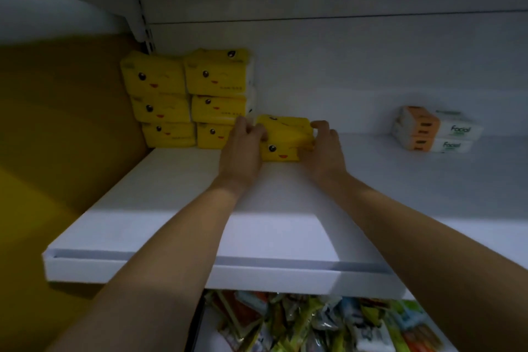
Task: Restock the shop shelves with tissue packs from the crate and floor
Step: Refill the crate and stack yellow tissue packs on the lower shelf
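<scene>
Placing is in hand: one yellow tissue pack (pixel 285 138) is gripped at its ends by the left hand (pixel 246 148) and right hand (pixel 324 148), low on the shelf (pixel 271 226), just right of the stacked yellow packs (pixel 185 94). Next, likely: slid flush against them, then released.

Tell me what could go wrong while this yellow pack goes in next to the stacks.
1. The left hand sits between the held yellow pack and the yellow stacks; pushing in could nudge the nearer column, which looks a little uneven.
2. The pack looks slightly skewed in the two-handed grip, with the right hand at its other end, so it may settle crooked on the shelf.
</scene>
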